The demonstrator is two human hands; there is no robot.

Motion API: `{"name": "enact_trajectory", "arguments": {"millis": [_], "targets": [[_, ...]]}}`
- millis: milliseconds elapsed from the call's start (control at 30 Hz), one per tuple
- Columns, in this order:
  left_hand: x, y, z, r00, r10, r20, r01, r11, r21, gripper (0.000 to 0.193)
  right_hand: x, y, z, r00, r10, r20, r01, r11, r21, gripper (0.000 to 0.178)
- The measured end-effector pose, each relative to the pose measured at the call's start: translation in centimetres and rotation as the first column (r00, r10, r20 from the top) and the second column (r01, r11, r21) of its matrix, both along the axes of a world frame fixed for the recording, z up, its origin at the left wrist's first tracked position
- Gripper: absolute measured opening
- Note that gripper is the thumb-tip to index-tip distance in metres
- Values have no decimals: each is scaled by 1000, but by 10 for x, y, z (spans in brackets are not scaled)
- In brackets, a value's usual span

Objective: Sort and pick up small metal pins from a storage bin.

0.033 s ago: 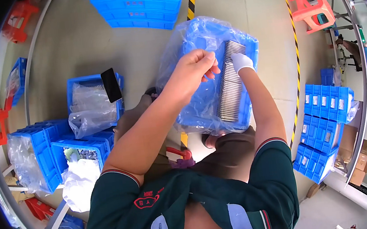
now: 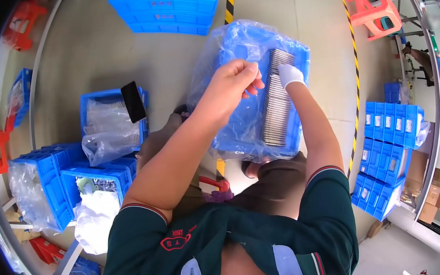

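A blue plastic bin (image 2: pixel 302 55) lined with a clear plastic bag (image 2: pixel 235 130) lies in front of me. Along its right side runs a long row of thin, silvery metal pieces (image 2: pixel 276 112), packed close together. My right hand (image 2: pixel 291 74), in a white glove or finger covering, reaches onto the upper part of that row; its fingertips are hard to make out. My bare left hand (image 2: pixel 237 78) hovers over the bin's middle, left of the row, with its fingers curled in; anything within them is hidden.
A black phone (image 2: pixel 133 102) rests on a bag-covered blue bin (image 2: pixel 86 106) at left, near more blue bins (image 2: pixel 51 184). Blue crates are stacked ahead (image 2: pixel 168 13) and at right (image 2: pixel 382 157). A pink stool (image 2: pixel 374 11) stands beyond the striped floor line (image 2: pixel 356 67).
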State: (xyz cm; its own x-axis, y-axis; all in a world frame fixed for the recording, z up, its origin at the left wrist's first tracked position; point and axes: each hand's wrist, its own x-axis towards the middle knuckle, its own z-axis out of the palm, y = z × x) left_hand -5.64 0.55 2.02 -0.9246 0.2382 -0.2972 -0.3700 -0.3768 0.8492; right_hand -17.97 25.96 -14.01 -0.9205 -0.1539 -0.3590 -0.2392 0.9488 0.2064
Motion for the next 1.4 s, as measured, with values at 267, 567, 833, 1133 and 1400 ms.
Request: {"name": "enact_trajectory", "arguments": {"millis": [267, 567, 833, 1133, 1400], "targets": [[0, 1, 1, 1000, 6, 26, -6, 1000, 13, 22, 3, -5, 8, 996, 28, -85, -24, 999, 39, 19], [-1, -1, 1, 1000, 12, 29, -12, 1000, 7, 22, -1, -1, 2, 988, 57, -144, -57, 998, 5, 17], [0, -1, 2, 999, 15, 35, -16, 1000, 22, 21, 1, -7, 2, 969, 185, -165, -165, 978, 127, 18], [-1, 1, 3, 999, 23, 39, -23, 1000, 13, 22, 0, 7, -12, 942, 159, -297, -122, 983, 137, 17], [0, -1, 4, 999, 22, 25, -23, 999, 29, 22, 4, 4, -10, 956, 169, -240, -123, 973, 195, 14]]}}
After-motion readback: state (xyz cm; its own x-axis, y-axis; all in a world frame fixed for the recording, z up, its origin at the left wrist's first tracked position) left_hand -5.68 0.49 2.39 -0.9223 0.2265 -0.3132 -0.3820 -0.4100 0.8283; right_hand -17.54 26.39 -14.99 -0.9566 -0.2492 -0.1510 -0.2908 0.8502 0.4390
